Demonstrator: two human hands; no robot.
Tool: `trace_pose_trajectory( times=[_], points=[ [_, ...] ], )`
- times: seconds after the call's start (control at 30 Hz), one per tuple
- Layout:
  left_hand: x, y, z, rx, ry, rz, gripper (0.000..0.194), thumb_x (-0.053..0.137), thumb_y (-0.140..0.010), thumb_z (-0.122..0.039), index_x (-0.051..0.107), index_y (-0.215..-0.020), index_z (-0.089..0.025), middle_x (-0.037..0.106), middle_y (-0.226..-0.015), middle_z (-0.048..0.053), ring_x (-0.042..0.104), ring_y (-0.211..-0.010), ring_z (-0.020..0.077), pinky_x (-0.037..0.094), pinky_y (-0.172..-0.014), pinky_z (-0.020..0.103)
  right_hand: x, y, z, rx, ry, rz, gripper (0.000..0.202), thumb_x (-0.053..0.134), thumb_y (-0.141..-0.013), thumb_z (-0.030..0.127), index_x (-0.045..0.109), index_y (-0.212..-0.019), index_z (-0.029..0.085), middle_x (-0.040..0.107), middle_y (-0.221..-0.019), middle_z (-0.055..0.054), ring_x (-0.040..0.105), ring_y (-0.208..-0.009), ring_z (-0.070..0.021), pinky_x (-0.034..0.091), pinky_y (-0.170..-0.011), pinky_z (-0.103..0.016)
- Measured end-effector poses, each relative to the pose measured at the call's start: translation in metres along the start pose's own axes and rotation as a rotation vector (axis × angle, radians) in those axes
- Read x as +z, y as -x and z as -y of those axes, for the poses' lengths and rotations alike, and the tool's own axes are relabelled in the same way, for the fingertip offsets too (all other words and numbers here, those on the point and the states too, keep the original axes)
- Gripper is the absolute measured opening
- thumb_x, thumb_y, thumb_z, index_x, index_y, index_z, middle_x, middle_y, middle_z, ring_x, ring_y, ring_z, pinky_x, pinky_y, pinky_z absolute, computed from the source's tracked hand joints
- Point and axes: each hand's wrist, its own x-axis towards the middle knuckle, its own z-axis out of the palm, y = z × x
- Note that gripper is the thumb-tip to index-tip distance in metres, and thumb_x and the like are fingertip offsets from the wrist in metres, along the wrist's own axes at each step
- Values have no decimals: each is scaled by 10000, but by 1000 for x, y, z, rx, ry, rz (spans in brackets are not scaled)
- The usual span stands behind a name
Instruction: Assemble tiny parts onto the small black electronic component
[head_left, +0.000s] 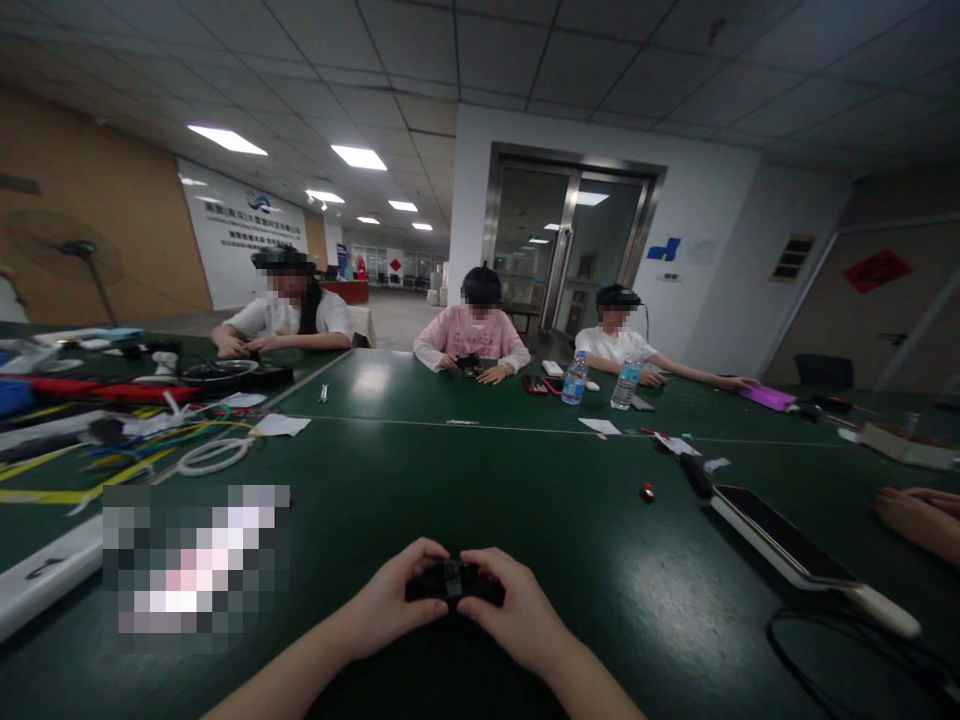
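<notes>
Between both hands, just over the near part of the green table (360,500), is a small black plastic part (452,580) with a raised block at its middle. My left hand (401,590) grips its left end, thumb in front and fingers curled behind. The right end sits in my right hand (510,597) in the same way. Fingers cover both ends, so the part's full shape and exact kind cannot be made out.
White cable (217,457), tools and wires crowd the left. A phone-like device (784,535) and black cable (840,620) lie right, near another person's hand (919,515). Water bottles (625,382) stand farther back. Several people sit across the table. A small red item (647,492) lies right of centre.
</notes>
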Motion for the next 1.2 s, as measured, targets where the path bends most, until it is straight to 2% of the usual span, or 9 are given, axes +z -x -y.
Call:
trace_pose_trajectory(
  times=[0.27,0.57,1.0,1.2],
  points=[
    [-1,1,-4,-27,-21,23,368,614,-757,-186,436,-1078,-220,613,-986,13,583,-927,196,437,-793,327,-1,1,1,46,6,13,460,654,-703,230,543,-1147,274,586,-1105,-16,558,-985,-196,454,-870,-331],
    [-1,1,-5,7,-12,15,342,629,-756,-222,451,-1049,-213,611,-998,20,575,-937,202,419,-813,338,1,0,-3,49,27,8,451,655,-695,240,550,-1131,292,599,-1068,-2,576,-944,-190,467,-825,-320],
    [-1,1,-3,9,-2,19,350,623,-748,-184,455,-1053,-214,609,-1021,28,570,-977,214,416,-835,352,2,-1,-3,49,32,-10,446,662,-688,241,564,-1123,260,614,-1019,-20,583,-907,-181,461,-818,-301],
    [-1,1,-1,-18,29,10,500,615,-737,-163,391,-1176,-246,602,-1049,25,572,-998,219,407,-865,373,0,1,1,67,39,16,440,648,-706,249,551,-1134,278,607,-1022,-7,581,-906,-172,462,-814,-292]
  ],
)
